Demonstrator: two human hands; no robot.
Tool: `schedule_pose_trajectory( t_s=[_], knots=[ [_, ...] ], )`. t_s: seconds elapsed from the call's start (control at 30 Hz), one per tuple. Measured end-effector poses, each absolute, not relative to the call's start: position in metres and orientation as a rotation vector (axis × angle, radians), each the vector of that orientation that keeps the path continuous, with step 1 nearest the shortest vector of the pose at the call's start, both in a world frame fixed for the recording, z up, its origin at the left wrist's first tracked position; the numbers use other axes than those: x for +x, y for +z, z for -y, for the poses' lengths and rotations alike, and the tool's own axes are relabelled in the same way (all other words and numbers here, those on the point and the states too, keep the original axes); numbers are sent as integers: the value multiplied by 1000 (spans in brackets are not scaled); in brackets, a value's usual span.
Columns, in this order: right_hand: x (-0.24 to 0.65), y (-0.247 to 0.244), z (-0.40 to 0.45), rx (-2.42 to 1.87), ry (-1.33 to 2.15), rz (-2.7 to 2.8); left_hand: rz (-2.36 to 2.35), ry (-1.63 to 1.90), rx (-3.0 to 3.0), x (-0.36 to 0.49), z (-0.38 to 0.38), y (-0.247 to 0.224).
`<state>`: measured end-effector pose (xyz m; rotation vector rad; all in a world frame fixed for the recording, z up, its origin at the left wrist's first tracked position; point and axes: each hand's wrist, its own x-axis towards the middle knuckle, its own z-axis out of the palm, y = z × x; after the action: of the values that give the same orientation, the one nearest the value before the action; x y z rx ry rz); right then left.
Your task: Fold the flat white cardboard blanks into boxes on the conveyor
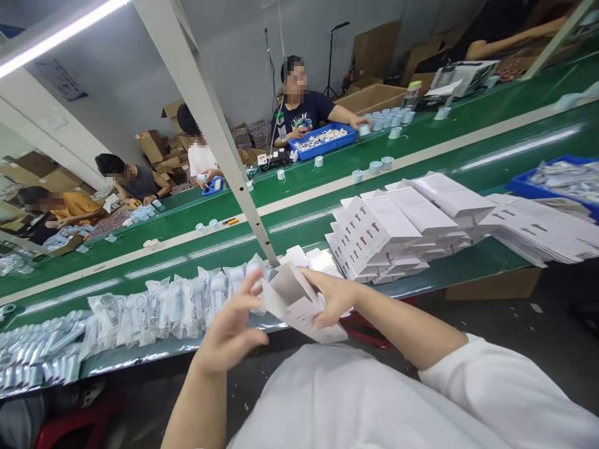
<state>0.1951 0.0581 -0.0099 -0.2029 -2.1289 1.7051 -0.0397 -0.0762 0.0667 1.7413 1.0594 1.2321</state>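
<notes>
My right hand (334, 298) grips a white cardboard box (299, 305), thumb on its near side. The box is tilted, and its open end faces up and to the left. Just left of that open end is my left hand (236, 327), fingers apart and holding nothing. Behind my left hand stands a row of light-blue devices in clear plastic bags (173, 305) on the bench. Stacked white boxes printed with small pictures of handheld devices (374, 237) lie to the right of my right hand.
A green conveyor (234, 234) runs beyond the bench, carrying light-blue cups (374, 167). Several co-workers sit along its far side. A metal post (224, 137) rises just ahead. Unbagged light-blue parts (42, 349) lie far left; flat cartons (538, 227) and a blue tray (528, 184) sit right.
</notes>
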Motion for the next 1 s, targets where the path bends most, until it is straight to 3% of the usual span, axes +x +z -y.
schedule_pose_trajectory(
  t_s=[0.07,0.2,0.3,0.47,0.6,0.87,1.0],
  knots=[
    [195,-3,-64,-129,1726,2167,-943,1529,1467,-40,66,48],
    [187,-4,-73,-8,1771,2335,-865,1250,1186,-17,44,14],
    [185,-6,-69,-64,1706,2342,-953,1303,965,-1,37,5],
    [194,17,-32,-341,992,2385,-1163,1745,538,15,40,10],
    [192,30,-17,-387,609,2438,-1148,1763,505,20,45,17],
    [190,32,-51,-20,949,2276,-824,1461,693,-7,39,20],
    [191,40,-54,-35,955,2395,-988,1477,789,5,35,22]
  ],
)
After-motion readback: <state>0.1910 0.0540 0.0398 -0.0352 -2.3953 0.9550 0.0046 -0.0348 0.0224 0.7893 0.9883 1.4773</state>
